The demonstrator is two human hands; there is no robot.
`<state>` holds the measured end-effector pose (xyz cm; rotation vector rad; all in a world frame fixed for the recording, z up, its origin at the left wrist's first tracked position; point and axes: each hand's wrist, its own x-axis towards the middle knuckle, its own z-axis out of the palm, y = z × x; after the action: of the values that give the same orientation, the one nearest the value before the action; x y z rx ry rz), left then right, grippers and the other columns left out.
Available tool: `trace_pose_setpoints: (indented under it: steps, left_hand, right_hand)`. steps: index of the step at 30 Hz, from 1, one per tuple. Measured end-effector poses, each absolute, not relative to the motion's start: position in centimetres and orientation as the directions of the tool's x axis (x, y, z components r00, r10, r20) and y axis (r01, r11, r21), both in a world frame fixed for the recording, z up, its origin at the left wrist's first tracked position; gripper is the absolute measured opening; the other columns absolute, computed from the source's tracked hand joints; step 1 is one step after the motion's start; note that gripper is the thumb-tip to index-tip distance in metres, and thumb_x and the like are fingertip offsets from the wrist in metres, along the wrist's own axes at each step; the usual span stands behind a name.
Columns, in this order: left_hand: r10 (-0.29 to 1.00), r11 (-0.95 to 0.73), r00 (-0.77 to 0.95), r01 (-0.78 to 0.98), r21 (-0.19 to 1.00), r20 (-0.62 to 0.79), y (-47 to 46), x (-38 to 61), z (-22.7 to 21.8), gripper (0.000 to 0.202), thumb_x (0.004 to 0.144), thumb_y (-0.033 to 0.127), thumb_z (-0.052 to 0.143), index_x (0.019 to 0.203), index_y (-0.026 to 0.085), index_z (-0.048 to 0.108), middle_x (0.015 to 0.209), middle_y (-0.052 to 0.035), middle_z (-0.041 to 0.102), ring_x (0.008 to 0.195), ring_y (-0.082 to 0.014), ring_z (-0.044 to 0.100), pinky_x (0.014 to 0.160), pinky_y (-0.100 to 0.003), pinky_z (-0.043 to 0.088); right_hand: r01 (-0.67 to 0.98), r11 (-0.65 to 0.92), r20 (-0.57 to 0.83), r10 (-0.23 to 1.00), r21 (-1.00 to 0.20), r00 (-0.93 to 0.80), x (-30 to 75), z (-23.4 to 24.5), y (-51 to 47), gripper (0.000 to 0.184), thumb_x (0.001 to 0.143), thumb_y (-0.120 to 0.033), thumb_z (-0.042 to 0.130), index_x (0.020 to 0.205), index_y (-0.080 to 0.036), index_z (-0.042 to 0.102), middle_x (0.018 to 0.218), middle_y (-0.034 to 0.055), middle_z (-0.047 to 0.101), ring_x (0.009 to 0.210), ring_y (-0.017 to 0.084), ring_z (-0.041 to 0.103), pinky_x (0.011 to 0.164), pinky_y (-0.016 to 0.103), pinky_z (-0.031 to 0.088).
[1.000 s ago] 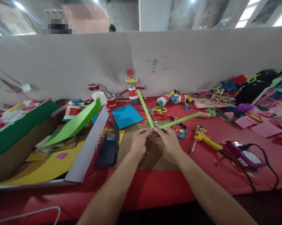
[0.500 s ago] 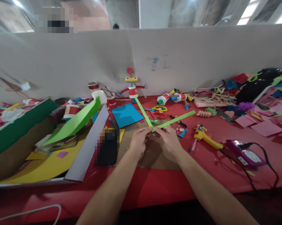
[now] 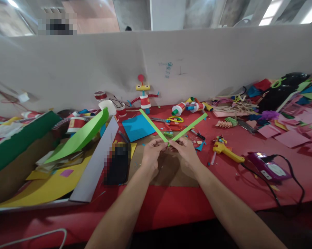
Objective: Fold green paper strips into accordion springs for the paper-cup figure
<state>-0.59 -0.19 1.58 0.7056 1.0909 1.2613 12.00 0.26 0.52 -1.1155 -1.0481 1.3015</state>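
Two light green paper strips meet in a V at my fingertips above the red table (image 3: pixel 171 207). My left hand (image 3: pixel 151 156) pinches the joint where the left strip (image 3: pixel 150 125) starts and runs up toward the back. My right hand (image 3: pixel 185 152) pinches the same joint, and the right strip (image 3: pixel 190 126) slants away to the upper right. Both hands hover over a brown cardboard sheet (image 3: pixel 168 173). A small green folded spring (image 3: pixel 168 134) lies just behind the strips.
A blue paper sheet (image 3: pixel 137 127), yellow-handled scissors (image 3: pixel 175 120) and a paper-cup robot figure (image 3: pixel 143 95) lie behind. A yellow glue gun (image 3: pixel 227 153) and a purple device with a black cord (image 3: pixel 268 168) are at right. A dark phone (image 3: pixel 118 163) and stacked coloured card (image 3: pixel 75 138) sit at left.
The free ends of both green strips have become shorter and the V between them has narrowed. My hands stayed in place, pinching at the joint, with a slight drift of the view.
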Motion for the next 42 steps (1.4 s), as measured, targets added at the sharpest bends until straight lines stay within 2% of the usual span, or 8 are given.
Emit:
trace_pose_setpoints:
  steps: [8,14,21,23,27,29,35,42]
  left_hand:
    - [0.954,0.264,-0.013,-0.438,0.859,-0.299,0.0,-1.0,1.6,0.03,0.046,0.02,0.078,0.07,0.014,0.06,0.065,-0.0004,0.062,0.057,-0.0097,0.057,0.061,-0.024,0.044]
    - [0.985,0.134,-0.059,-0.334,0.933,-0.163,0.2,-0.9,1.3,0.028,0.05,0.021,0.076,0.071,0.014,0.059,0.061,0.0,0.061,0.055,-0.0092,0.055,0.057,-0.023,0.043]
    - [0.992,-0.062,-0.12,-0.201,0.978,0.038,0.0,-0.4,1.2,0.019,0.058,0.02,0.071,0.074,0.015,0.061,0.063,-0.0002,0.062,0.06,-0.01,0.055,0.06,-0.022,0.041]
    - [0.995,-0.04,-0.097,-0.212,0.976,0.02,-0.1,-0.2,1.2,0.018,0.059,0.024,0.07,0.073,0.014,0.064,0.067,-0.0019,0.063,0.062,-0.0104,0.055,0.061,-0.022,0.041]
    - [0.986,0.165,0.01,-0.241,0.956,-0.167,-0.4,-0.1,0.9,0.026,0.061,0.036,0.07,0.071,0.012,0.068,0.065,-0.0056,0.066,0.059,-0.0115,0.055,0.058,-0.023,0.038]
    - [0.983,0.181,0.022,-0.233,0.955,-0.181,-0.4,-0.2,0.9,0.025,0.061,0.036,0.07,0.069,0.012,0.069,0.062,-0.0055,0.065,0.06,-0.0125,0.056,0.059,-0.023,0.039]
    - [0.99,0.127,-0.041,-0.169,0.977,-0.136,-0.5,-0.4,1.3,0.016,0.059,0.027,0.071,0.054,0.013,0.065,0.055,-0.0011,0.061,0.054,-0.0104,0.053,0.057,-0.022,0.038]
    - [0.994,0.102,-0.025,-0.186,0.977,-0.108,-0.6,-0.4,1.7,0.014,0.06,0.023,0.069,0.055,0.014,0.06,0.056,0.0002,0.06,0.056,-0.0105,0.055,0.058,-0.022,0.041]
  right_hand:
    - [-0.109,-0.021,-0.022,1.0,-0.994,0.002,11.9,0.2,0.3,0.029,0.068,-0.046,0.063,0.069,-0.018,0.064,0.061,-0.0006,0.062,0.053,0.011,0.055,0.051,0.024,0.043]
    - [0.049,0.106,0.106,0.994,-0.993,-0.008,12.1,-0.4,0.4,0.023,0.069,-0.04,0.063,0.066,-0.017,0.067,0.058,-0.0003,0.062,0.054,0.013,0.056,0.054,0.025,0.043]
    - [0.02,0.142,0.142,0.989,-0.99,0.041,12.0,-0.6,0.3,0.019,0.07,-0.036,0.063,0.067,-0.018,0.067,0.06,0.0006,0.063,0.058,0.015,0.057,0.059,0.027,0.044]
    - [-0.037,0.142,0.139,0.988,-0.989,0.063,11.8,-0.7,0.3,0.019,0.071,-0.036,0.063,0.066,-0.018,0.066,0.06,0.0,0.062,0.059,0.014,0.056,0.06,0.027,0.044]
    - [-0.176,0.115,0.102,0.992,-0.978,0.081,11.4,-0.9,0.2,0.018,0.07,-0.036,0.063,0.064,-0.018,0.065,0.06,-0.001,0.062,0.058,0.013,0.054,0.061,0.027,0.044]
    - [-0.211,0.094,0.077,0.993,-0.973,0.088,11.2,-0.9,0.2,0.018,0.068,-0.036,0.064,0.063,-0.018,0.064,0.06,-0.0013,0.061,0.057,0.013,0.053,0.06,0.026,0.043]
    - [-0.105,0.128,0.117,0.988,-0.986,0.098,11.0,-1.2,0.0,0.021,0.07,-0.037,0.062,0.061,-0.018,0.062,0.059,-0.0016,0.058,0.057,0.012,0.05,0.056,0.025,0.039]
    - [-0.035,0.182,0.177,0.978,-0.983,0.107,11.1,-1.6,0.0,0.023,0.072,-0.038,0.06,0.062,-0.018,0.062,0.059,-0.0015,0.057,0.059,0.013,0.05,0.058,0.025,0.038]
